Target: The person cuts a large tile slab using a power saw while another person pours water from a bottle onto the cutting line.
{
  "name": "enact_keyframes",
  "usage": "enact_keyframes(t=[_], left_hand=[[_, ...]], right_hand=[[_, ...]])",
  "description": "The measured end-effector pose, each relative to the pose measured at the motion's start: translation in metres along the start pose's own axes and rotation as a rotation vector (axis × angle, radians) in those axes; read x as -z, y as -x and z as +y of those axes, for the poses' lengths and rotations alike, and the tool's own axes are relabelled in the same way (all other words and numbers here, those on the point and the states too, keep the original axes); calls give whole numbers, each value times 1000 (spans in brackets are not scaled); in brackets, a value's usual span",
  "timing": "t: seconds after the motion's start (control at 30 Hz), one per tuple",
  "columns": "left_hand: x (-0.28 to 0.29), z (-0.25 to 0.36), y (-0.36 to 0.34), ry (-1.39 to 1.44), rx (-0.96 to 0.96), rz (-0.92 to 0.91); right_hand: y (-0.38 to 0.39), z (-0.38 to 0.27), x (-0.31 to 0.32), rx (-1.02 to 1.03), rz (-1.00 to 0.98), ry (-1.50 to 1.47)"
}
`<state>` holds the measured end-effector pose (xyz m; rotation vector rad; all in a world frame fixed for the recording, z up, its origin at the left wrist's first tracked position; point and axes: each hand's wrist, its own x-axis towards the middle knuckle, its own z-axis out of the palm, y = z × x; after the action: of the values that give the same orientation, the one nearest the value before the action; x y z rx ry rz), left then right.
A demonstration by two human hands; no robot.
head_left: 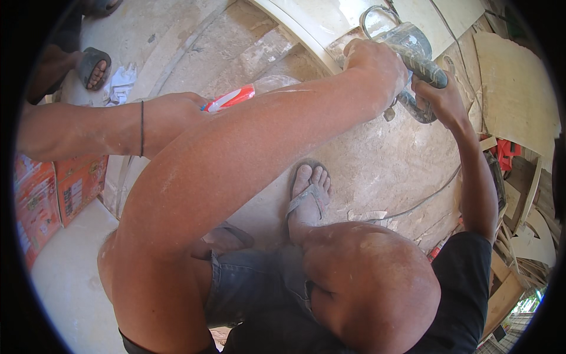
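Note:
At the upper right, my left hand [377,66] grips the body of a dusty, dark hand-held power tool [413,40]. My left arm stretches across the whole view to reach it. My right hand [443,97] is closed around the tool's rear handle, just right of my left hand. The tool sits at the edge of a pale, smooth sheet [306,19]; its working end is hidden. Beyond my left forearm, another person's hand [183,107] holds what looks like a clear plastic bottle with a red and white label [233,98], partly covered by my arm.
A black cable [439,187] runs across the dusty floor on the right. Wood offcuts [522,194] and a large board [513,88] lie at the right. Orange-red printed boxes [65,192] stand at the left. Another person's sandalled foot [96,69] is at the upper left.

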<state>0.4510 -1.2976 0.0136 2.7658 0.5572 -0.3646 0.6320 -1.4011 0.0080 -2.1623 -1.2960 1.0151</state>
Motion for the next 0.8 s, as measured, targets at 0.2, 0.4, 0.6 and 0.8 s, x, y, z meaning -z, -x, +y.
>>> enact_keyframes(t=[0.2, 0.4, 0.6, 0.8], left_hand=[[3, 1, 0, 39, -6, -43], [0, 4, 0, 33, -27, -17], [-2, 6, -2, 30, -24, -21], [-2, 8, -2, 36, -33, -14]], right_hand=[[2, 1, 0, 5, 19, -32], [7, -1, 0, -10, 9, -3], [5, 7, 2, 18, 11, -14], [9, 8, 2, 15, 18, -31]])
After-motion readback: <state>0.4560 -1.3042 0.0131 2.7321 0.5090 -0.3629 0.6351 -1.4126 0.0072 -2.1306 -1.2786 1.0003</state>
